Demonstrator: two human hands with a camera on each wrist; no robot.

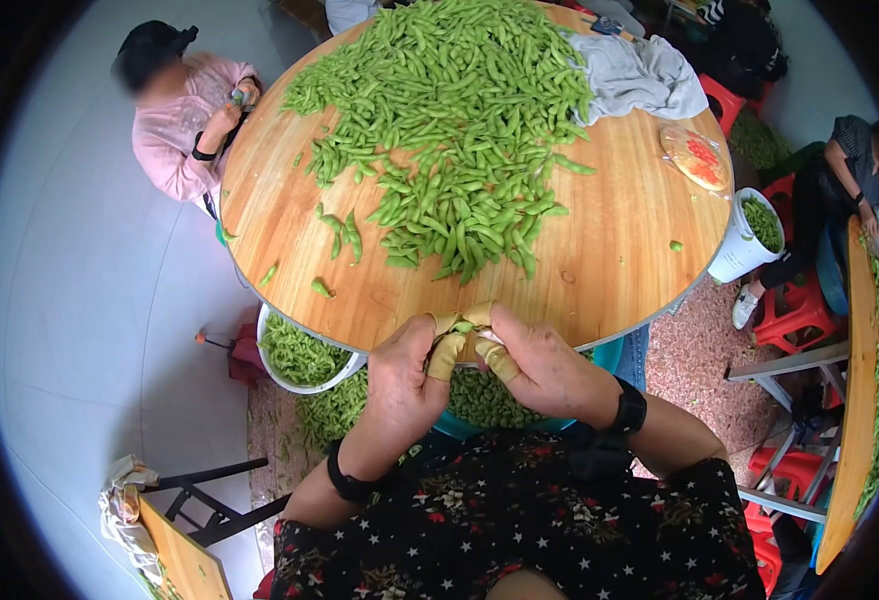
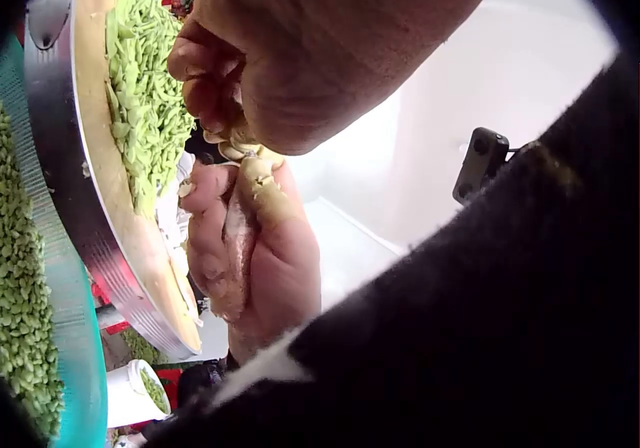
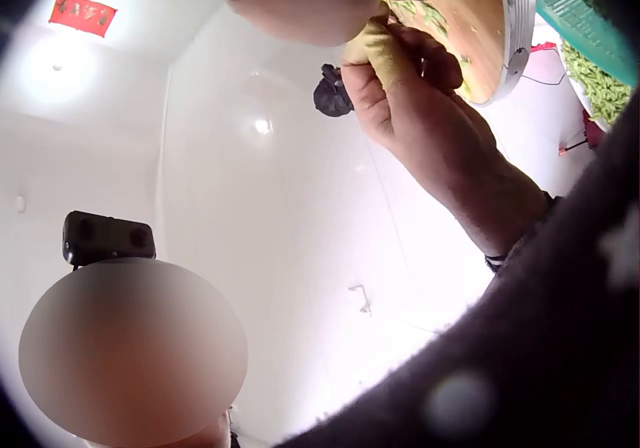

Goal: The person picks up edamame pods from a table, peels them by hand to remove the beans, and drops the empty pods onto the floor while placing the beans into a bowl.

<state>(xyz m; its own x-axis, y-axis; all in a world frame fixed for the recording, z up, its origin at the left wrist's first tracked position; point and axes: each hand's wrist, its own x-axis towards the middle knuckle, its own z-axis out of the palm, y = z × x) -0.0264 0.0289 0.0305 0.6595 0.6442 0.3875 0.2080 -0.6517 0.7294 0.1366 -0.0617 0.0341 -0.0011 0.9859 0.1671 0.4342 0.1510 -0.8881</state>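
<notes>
At the near edge of the round wooden table point(image 1: 600, 290), my left hand point(image 1: 400, 375) and right hand point(image 1: 550, 370) meet fingertip to fingertip. A small green soybean pod point(image 1: 463, 327) is pinched between them, mostly hidden by the fingers. Yellowish coverings point(image 1: 447, 357) wrap the thumbs and forefingers. In the left wrist view the right hand point(image 2: 265, 258) shows its curled fingers. The left hand point(image 3: 430, 128) appears across from the camera in the right wrist view. Under the hands sits a teal basin point(image 2: 85, 368) of shelled green beans.
A big heap of soybean pods point(image 1: 460, 120) covers the table's far half. A grey cloth point(image 1: 640, 75) and a wrapped flat bread point(image 1: 695, 157) lie at right. White buckets point(image 1: 335, 378) stand below the edge. A person in pink point(image 1: 185, 130) sits at left, handling something small.
</notes>
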